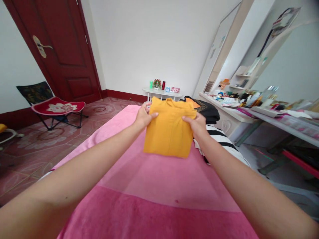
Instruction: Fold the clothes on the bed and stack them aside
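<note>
A folded orange-yellow garment is held up above a pink cloth-covered surface. My left hand grips its upper left edge, thumb on the front. My right hand grips its upper right edge the same way. Both arms stretch forward over the pink surface. The garment's lower edge hangs just above the pink cloth. Its collar shows at the top.
A black-and-white striped garment and a black garment lie to the right. A cluttered white counter with a mirror runs along the right. A small white table, a red folding chair and a dark red door stand farther back.
</note>
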Available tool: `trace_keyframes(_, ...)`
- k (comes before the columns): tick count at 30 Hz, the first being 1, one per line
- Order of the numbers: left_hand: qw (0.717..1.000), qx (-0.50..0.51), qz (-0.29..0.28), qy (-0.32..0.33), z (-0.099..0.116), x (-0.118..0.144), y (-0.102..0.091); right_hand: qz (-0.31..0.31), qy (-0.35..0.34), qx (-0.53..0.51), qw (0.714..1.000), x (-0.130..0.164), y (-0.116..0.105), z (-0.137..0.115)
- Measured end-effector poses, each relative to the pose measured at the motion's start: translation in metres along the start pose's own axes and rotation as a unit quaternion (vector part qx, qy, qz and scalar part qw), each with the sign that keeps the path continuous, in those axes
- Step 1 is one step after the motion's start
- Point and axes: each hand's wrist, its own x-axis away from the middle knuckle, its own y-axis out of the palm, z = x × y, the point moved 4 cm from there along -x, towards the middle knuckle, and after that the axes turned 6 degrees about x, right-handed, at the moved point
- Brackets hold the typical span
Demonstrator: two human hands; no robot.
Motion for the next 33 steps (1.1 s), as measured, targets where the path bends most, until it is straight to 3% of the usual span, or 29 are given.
trace_keyframes(3,0.987,-0.029,-0.027,0.158,0.045,-0.012,-0.005,0.017,-0.150,0.016,0.988,-0.011,-0.016,-0.043)
trace_keyframes(5,0.971,-0.092,-0.048,0.216,0.047,0.003,-0.008,0.020,-0.179,0.075,0.981,0.004,-0.025,-0.042)
trace_keyframes(8,0.957,-0.173,-0.090,0.217,0.009,0.053,-0.018,-0.025,-0.153,0.209,0.966,0.057,-0.036,0.003)
trace_keyframes(9,0.954,-0.192,-0.127,0.194,-0.010,0.072,-0.021,-0.072,-0.145,0.245,0.956,0.079,-0.039,0.024)
trace_keyframes(11,0.927,-0.222,-0.264,0.147,-0.045,0.109,-0.026,-0.214,-0.153,0.272,0.926,0.120,-0.043,0.059)
trace_keyframes(13,0.906,-0.241,-0.321,0.136,-0.060,0.130,-0.034,-0.251,-0.148,0.289,0.912,0.142,-0.054,0.075)
trace_keyframes(14,0.899,-0.256,-0.330,0.129,-0.060,0.131,-0.036,-0.237,-0.146,0.294,0.914,0.143,-0.058,0.074)
trace_keyframes(17,0.900,-0.308,-0.290,0.106,-0.040,0.107,-0.029,-0.134,-0.147,0.292,0.936,0.115,-0.059,0.045)
trace_keyframes(19,0.906,-0.326,-0.241,0.120,-0.021,0.086,-0.010,-0.080,-0.156,0.284,0.943,0.089,-0.044,0.024)
trace_keyframes(21,0.906,-0.340,-0.207,0.141,-0.015,0.076,0.017,-0.073,-0.170,0.300,0.936,0.073,-0.019,0.018)
trace_keyframes(24,0.880,-0.417,-0.206,0.096,-0.044,0.088,0.051,-0.133,-0.160,0.394,0.895,0.081,0.019,0.045)
trace_keyframes(26,0.856,-0.476,-0.191,0.060,-0.073,0.103,0.060,-0.155,-0.122,0.464,0.863,0.096,0.031,0.074)
trace_keyframes(29,0.842,-0.512,-0.162,0.060,-0.100,0.118,0.062,-0.153,-0.088,0.512,0.841,0.115,0.031,0.099)
trace_keyframes(33,0.839,-0.516,-0.158,0.068,-0.103,0.118,0.059,-0.149,-0.092,0.509,0.843,0.119,0.021,0.101)
